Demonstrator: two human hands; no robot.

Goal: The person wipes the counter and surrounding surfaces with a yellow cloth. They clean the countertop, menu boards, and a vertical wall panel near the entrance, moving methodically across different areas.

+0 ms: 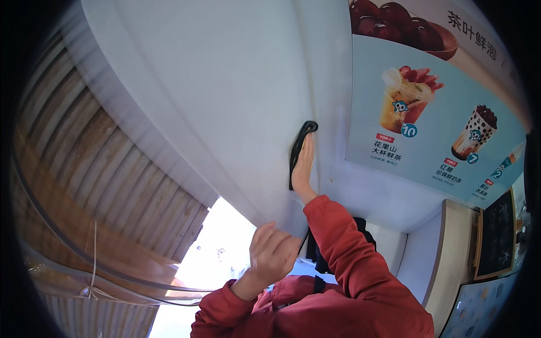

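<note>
My right hand [304,167] presses a folded dark cloth [296,154] flat against a large white panel [219,93]. The fingers are straight and seen edge-on, and one end of the cloth curls over beyond the fingertips. Lower and to the left, my left hand [274,253] is raised in front of the body with its fingers loosely bent. Nothing shows in it, though the palm is partly hidden. It looks apart from the panel. Both arms wear red sleeves [351,253].
Drink posters [393,148] bearing writing fill the upper right. A framed blackboard [496,236] and a wood-edged panel [441,253] stand at the right. Corrugated sheeting [122,156], a tied cord [94,257] and a bright opening lie to the left. Something black [321,253] shows behind the right sleeve.
</note>
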